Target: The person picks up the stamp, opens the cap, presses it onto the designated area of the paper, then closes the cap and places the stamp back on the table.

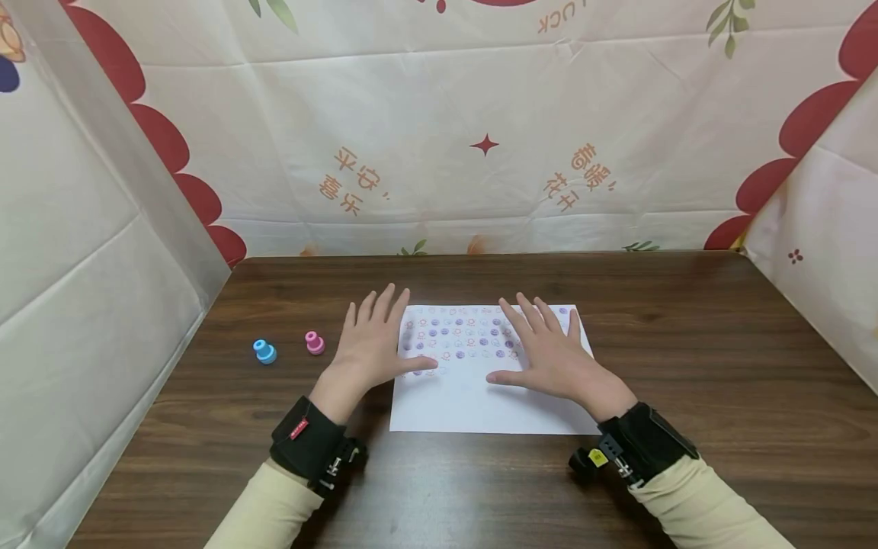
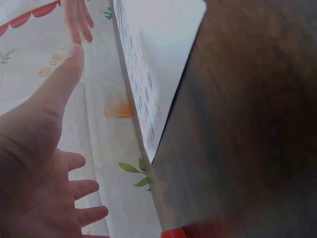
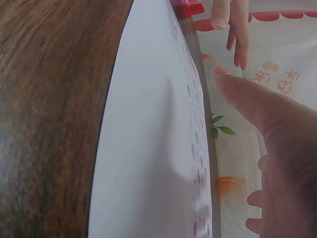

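Note:
A white sheet of paper [image 1: 453, 408] lies on the table, its upper part covered in rows of small purple, red and pale blue printed marks. Over its left edge is my left hand [image 1: 370, 347], fingers spread and holding nothing. Above the sheet's right side, my right hand [image 1: 549, 354] is likewise spread and without anything in it, hiding some of the marks. Both wrist views show the thumbs raised off the paper [image 3: 133, 124]. Left of the left hand stand a small pink stamp-like piece [image 1: 315, 343] and a blue one [image 1: 264, 351].
The dark wooden table [image 1: 686, 343] runs back to a pale printed cloth [image 1: 439, 152] hanging behind it. More cloth [image 1: 89, 267] hangs along the left side and the right. In the left wrist view, part of a red object [image 2: 174, 233] shows at the bottom edge.

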Demonstrator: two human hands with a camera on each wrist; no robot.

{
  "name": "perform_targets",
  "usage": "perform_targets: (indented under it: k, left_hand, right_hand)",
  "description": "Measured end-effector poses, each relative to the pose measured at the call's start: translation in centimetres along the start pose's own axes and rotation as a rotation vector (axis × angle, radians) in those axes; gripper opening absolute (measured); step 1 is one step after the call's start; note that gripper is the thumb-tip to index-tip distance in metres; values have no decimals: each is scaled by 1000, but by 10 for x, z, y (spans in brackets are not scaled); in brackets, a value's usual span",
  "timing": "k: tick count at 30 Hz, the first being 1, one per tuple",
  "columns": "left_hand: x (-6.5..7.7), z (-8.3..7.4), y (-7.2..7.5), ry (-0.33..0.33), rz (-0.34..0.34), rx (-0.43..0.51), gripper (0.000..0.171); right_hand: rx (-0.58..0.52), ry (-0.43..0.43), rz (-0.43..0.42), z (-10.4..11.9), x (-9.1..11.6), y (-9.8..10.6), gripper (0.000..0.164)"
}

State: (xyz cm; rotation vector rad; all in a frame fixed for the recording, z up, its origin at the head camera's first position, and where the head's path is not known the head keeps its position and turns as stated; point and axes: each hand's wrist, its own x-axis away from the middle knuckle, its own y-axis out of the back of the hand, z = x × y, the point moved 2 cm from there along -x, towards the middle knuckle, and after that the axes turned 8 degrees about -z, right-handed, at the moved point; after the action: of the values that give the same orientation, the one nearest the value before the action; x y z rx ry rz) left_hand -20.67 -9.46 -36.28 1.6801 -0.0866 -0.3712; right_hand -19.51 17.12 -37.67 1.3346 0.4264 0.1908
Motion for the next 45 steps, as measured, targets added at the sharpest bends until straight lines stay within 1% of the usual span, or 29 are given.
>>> perform_targets:
  k: [5, 10, 17, 21, 24, 27, 34, 40, 45]
  left_hand:
    - [3, 4, 3, 0, -4, 10, 116]
    - [5, 10, 5, 4, -13, 29, 107]
    - [8, 18, 8, 23, -16, 50, 86]
    - [9, 23, 9, 44, -2, 46, 73]
    - [10, 26, 10, 60, 14, 46, 67]
    - [12, 30, 10, 74, 26, 52, 64]
    - [17, 36, 11, 73, 26, 68, 58]
    - [20, 41, 11, 72, 26, 34, 57]
    - [21, 43, 11, 82, 28, 38, 56]
  right_hand:
    - [-1, 1, 0, 0, 0, 0, 116]
    - [0, 6, -2, -1, 1, 0, 115]
    - [1, 5, 1, -1, 1, 0, 115]
    - [1, 1, 4, 0, 2, 1, 115]
    - [2, 0, 6, 0, 2, 1, 115]
    - [1, 1, 4, 0, 2, 2, 114]
    - [6, -1, 2, 0, 2, 1, 114]
    - [10, 2, -2, -1, 2, 0, 114]
    - [10, 7, 7, 0, 2, 0, 114]
